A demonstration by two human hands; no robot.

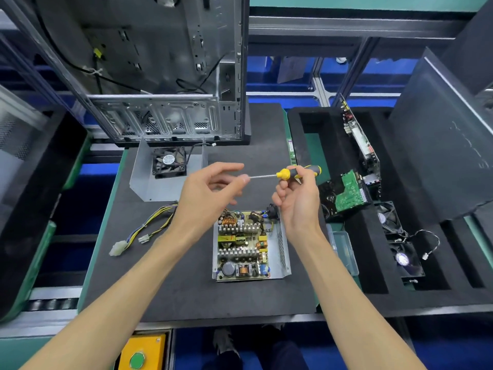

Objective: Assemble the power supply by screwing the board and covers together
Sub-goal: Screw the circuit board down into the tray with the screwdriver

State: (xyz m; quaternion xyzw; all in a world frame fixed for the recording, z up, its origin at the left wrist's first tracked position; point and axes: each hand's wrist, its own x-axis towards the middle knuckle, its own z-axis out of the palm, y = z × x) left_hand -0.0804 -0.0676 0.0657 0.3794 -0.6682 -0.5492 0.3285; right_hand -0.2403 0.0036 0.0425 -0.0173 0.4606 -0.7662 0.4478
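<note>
Screwdriver (290, 173) — gripped in right hand (296, 201), shaft level, tip pinched by left hand (210, 190); both directly beyond board (241, 245) (uncovered) on worktop (186, 289).

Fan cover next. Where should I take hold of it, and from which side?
Judging by its pose, grip the fan cover by its upright left wall, coming down from above on the left. It lies open side up with the fan inside, its lead running up toward the computer case, so avoid that edge.
</note>
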